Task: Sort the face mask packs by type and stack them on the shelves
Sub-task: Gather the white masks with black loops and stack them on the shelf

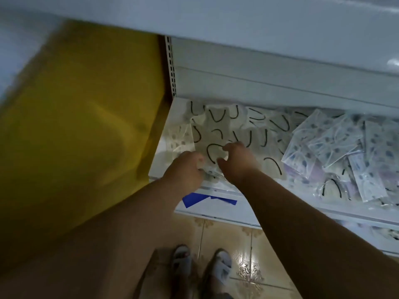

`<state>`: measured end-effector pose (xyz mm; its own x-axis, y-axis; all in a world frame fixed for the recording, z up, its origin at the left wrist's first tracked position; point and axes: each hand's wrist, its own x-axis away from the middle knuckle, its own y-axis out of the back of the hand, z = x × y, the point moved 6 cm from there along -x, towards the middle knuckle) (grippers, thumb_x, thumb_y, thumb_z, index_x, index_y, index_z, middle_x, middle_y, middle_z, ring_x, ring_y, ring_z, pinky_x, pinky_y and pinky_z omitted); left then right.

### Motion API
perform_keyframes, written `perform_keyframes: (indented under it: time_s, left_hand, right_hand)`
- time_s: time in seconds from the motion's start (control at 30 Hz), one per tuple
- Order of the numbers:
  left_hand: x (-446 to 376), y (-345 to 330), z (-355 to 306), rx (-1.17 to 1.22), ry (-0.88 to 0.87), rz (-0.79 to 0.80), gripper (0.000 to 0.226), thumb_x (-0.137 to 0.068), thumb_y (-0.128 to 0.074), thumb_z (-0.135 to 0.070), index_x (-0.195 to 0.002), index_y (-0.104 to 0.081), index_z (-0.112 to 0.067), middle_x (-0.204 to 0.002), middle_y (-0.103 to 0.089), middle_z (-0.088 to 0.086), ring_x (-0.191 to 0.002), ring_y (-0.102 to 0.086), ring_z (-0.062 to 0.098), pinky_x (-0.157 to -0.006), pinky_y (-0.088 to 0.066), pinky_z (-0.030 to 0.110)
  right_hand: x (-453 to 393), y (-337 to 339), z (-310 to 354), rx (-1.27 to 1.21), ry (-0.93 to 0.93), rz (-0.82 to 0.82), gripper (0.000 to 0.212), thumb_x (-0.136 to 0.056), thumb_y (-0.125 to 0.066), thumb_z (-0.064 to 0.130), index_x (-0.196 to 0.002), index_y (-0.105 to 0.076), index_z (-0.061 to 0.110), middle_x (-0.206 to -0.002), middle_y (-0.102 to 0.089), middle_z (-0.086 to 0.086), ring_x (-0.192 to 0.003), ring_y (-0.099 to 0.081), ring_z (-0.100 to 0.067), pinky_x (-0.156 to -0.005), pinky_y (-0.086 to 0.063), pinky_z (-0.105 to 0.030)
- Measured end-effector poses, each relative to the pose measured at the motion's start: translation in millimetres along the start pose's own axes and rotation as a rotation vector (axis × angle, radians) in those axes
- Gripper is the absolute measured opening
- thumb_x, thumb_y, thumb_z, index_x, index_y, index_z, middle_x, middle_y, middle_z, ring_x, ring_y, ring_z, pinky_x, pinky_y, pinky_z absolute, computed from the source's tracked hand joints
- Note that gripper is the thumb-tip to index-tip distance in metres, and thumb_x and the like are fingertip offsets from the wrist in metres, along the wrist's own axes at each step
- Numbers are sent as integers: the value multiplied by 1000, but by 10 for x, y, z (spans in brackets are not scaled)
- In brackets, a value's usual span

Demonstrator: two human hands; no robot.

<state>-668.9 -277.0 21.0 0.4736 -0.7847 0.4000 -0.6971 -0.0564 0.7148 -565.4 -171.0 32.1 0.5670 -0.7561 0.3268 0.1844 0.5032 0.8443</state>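
Observation:
Clear packs of cream masks with black ear loops (222, 130) cover the left half of the white shelf (166, 134). Packs of white masks with blue-grey prints (330, 139) are heaped on the right half. Both hands reach to the shelf's front left. My left hand (185, 169) has its fingers curled onto a cream pack (212, 153) at the front edge. My right hand (237, 160) grips the same pack from the right, thumb and fingers curled round its edge. The frame is motion-blurred, so the pack's outline is unclear.
A yellow panel (82, 117) stands left of the shelf. Another shelf (259, 22) overhangs from above. Blue tape (200, 199) marks the shelf's front lip. A lower shelf with more packs (384, 234) shows at the right. Tiled floor (254, 251) and my sandalled feet are below.

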Motion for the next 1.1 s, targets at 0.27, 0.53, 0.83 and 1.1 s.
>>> perform_keyframes:
  time_s: [0.27,0.53,0.83,1.1]
  left_hand:
    - [-434,-280,223,64,76,85,35,-99,-52,-12,-134,-55,-19,-127,-60,7,-112,-58,23,-91,-48,31]
    - [-544,-245,324,719,343,-40,49,-89,-64,-52,-129,-59,-25,-117,-61,-7,-109,-59,18,-88,-50,33]
    - [-649,-202,577,939,475,-220,16,-90,-65,-15,-106,-67,-10,-108,-69,23,-87,-63,27,-79,-51,35]
    - [-674,-138,758,746,466,-256,44,-100,-51,-13,-143,-47,-18,-128,-59,13,-115,-58,36,-102,-50,48]
  right_hand:
    - [-640,-290,-167,142,-185,35,31,-93,-60,14,-122,-51,12,-114,-57,-10,-97,-58,-25,-83,-51,-36]
    - [-282,-125,-330,-742,-325,8,14,-89,-65,12,-77,-64,5,-61,-54,-9,-48,-45,-19,-46,-36,-25]
    - [-706,-239,-217,-39,-219,-18,53,-99,-55,40,-142,-44,12,-139,-50,-14,-117,-57,-29,-90,-46,-37]
    - [-1003,-234,-230,-116,-291,-71,12,-92,-55,5,-85,-46,11,-82,-52,-4,-71,-51,-15,-68,-44,-28]
